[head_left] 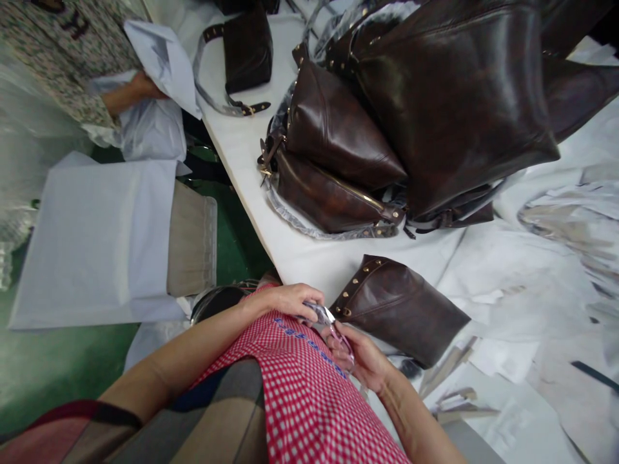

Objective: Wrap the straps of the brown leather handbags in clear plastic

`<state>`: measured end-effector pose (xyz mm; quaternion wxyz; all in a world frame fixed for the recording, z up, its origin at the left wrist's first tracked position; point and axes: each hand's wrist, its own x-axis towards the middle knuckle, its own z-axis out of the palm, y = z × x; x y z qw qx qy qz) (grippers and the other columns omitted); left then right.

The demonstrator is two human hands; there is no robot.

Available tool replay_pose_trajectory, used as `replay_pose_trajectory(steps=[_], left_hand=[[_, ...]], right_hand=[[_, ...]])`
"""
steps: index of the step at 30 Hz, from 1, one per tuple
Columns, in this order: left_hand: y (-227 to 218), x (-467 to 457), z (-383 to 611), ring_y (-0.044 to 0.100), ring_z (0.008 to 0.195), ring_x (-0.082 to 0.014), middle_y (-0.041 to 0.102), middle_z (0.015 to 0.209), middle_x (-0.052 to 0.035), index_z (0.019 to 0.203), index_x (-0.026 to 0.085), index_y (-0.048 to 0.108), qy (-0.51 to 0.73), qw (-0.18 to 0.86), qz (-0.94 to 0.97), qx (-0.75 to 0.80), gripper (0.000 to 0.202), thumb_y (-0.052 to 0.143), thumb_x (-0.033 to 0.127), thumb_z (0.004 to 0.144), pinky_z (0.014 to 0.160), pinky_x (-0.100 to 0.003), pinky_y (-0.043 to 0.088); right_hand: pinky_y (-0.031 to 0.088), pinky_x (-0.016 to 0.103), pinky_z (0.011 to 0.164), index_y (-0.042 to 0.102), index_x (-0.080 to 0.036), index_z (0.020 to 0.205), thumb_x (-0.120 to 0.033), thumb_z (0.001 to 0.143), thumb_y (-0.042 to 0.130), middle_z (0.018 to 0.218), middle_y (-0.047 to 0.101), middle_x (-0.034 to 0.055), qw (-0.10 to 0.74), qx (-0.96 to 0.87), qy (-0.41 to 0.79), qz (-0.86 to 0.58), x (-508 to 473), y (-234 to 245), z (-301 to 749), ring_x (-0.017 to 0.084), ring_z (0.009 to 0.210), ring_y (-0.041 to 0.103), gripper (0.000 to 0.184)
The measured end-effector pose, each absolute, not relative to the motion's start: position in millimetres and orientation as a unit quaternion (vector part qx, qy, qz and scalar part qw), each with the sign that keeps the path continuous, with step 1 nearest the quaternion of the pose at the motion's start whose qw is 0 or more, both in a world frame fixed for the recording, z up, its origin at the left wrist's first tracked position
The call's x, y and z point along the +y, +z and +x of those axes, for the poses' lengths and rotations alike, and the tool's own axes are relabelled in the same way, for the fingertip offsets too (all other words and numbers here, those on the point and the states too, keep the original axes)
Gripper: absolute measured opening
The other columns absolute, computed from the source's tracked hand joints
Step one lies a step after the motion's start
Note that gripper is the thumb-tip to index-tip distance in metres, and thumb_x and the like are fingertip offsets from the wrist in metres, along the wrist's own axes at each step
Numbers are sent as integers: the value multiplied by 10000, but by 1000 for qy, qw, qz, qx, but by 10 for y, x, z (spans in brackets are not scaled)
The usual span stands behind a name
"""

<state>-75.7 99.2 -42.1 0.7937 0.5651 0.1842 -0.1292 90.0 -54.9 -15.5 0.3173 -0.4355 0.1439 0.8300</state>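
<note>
Close to my body, at the table's front edge, my left hand (294, 301) is closed around a dark strap wrapped in clear plastic (319, 312). My right hand (365, 357) meets it there, its fingers curled round pink-handled scissors (344, 347). The blades are hard to make out beside the plastic. Just beyond my right hand lies a dark brown leather bag (403, 306) with a row of gold studs along its edge; the strap end is near that edge.
Several brown bags, among them a zipped one (329, 193) and a large one (449, 103), crowd the white table (285, 248). A small bag (247, 51) stands farther back. At left, another person's hand (138, 90) holds white sheeting, above a covered box (111, 232). Paper scraps (503, 309) lie right.
</note>
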Motion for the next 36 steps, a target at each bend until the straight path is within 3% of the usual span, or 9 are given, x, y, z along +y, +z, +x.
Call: replay_pose_trajectory(steps=[7,14,21,27,33,36], left_hand=[[-466,977,-764,518,530,-86,598,649,31,828,162,563,-126,801,557,183,124,641,211,745,499,-176,355],[-441,971,-752,499,531,-84,560,613,59,793,163,548,-116,785,582,176,124,647,193,726,527,-180,351],[-357,1009,-719,487,565,-82,549,634,65,807,161,561,-124,738,641,171,120,640,156,718,552,-180,328],[-317,1005,-714,482,563,-85,534,622,68,781,162,555,-130,731,645,180,112,635,140,705,549,-182,318],[-364,979,-748,524,556,-102,602,659,37,811,166,552,-120,781,579,201,126,625,179,710,528,-193,352],[-351,994,-735,554,577,-102,644,708,12,850,165,541,-120,788,561,224,140,597,182,722,537,-192,385]], right_hand=[[71,145,372,667,-101,873,-578,697,705,552,418,-58,293,129,831,-456,-578,-158,879,-1,405,193,509],[101,163,383,636,-107,727,-576,677,720,530,371,-79,308,59,792,-524,-531,-41,863,-4,399,218,480],[98,193,390,639,-137,729,-571,635,742,481,373,-95,332,78,741,-579,-579,-52,768,14,376,199,457],[205,208,438,639,-147,646,-542,611,764,490,392,-74,342,50,723,-598,-532,2,713,51,435,306,416],[110,199,417,663,-138,722,-601,660,706,507,370,-70,322,31,740,-590,-639,31,843,33,426,208,469],[119,189,425,666,-128,716,-599,679,705,531,370,-58,329,18,746,-579,-835,105,964,28,449,219,474]])
